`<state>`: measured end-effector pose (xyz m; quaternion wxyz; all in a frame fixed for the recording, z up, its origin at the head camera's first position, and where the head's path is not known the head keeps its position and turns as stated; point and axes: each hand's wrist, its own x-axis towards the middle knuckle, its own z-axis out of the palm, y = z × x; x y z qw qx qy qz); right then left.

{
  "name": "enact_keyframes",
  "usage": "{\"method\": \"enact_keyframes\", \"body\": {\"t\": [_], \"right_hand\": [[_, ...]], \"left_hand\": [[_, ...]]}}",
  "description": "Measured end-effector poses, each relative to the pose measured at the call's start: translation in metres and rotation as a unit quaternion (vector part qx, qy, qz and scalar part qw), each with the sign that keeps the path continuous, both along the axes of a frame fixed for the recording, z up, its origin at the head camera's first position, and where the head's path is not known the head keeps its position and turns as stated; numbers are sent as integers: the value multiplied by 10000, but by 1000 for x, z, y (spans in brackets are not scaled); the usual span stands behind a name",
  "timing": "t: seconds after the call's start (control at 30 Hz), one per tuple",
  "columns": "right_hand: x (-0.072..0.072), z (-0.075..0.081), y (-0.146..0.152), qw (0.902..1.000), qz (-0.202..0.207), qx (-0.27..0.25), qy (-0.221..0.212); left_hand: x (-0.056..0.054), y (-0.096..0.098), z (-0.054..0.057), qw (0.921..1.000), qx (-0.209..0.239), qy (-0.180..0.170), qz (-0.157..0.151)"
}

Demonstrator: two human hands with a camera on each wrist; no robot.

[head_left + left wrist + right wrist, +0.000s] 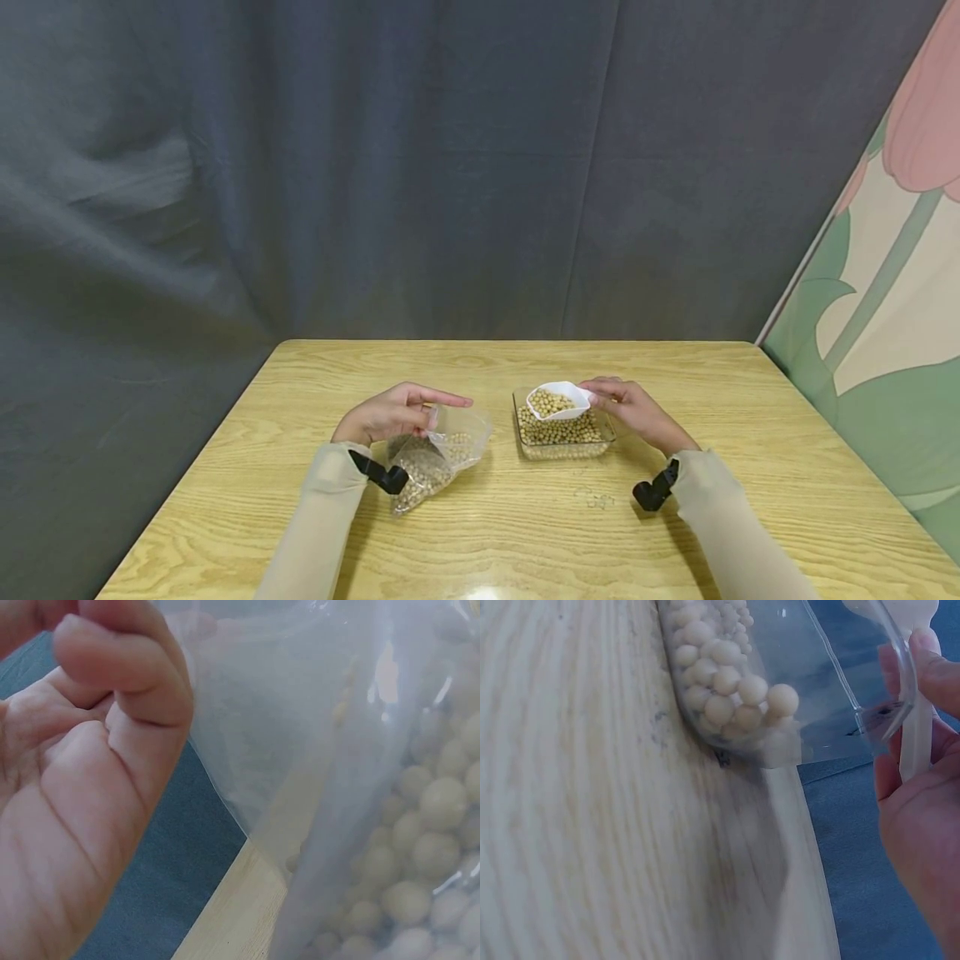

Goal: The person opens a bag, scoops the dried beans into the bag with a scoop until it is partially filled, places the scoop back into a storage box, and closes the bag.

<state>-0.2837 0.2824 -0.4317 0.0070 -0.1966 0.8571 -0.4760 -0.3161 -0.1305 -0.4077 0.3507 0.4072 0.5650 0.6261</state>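
My right hand (633, 410) grips the handle of a white scoop (576, 392), which carries round beige beans, apparently soybeans. The scoop is over a clear rectangular container (566, 451) of the same beans. In the right wrist view the scoop's handle (916, 742) lies between thumb and fingers, beside the container wall (832, 660). To the left, my left hand (390, 414) pinches the upper edge of a clear plastic bag (471, 442), index finger stretched out. Beans (442, 825) fill the bag's lower part, which leans on the table. The left wrist view shows curled fingers (142, 667) at the film.
The wooden table (525, 542) reaches back to a dark curtain (450, 183). Faint marks (596, 500) show on the wood in front of the container. A wall with painted flowers (900, 300) stands on the right. Each wrist wears a black camera strap (367, 468).
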Motion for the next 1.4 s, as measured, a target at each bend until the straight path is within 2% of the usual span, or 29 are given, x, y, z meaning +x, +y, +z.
{"method": "enact_keyframes", "body": {"t": [0.4,0.77,1.23,1.4], "right_hand": [[0,11,-5,9997,-124,185,89],[-1,24,-15,9993,-6,301,208],[-5,34,-35,9989,126,403,221],[-6,37,-44,9977,251,512,354]], "left_hand": [[1,0,0,9999,-79,-74,65],[1,0,1,10000,-20,-73,14],[0,1,1,9999,-46,-159,35],[1,1,2,9998,-97,-190,44]]}}
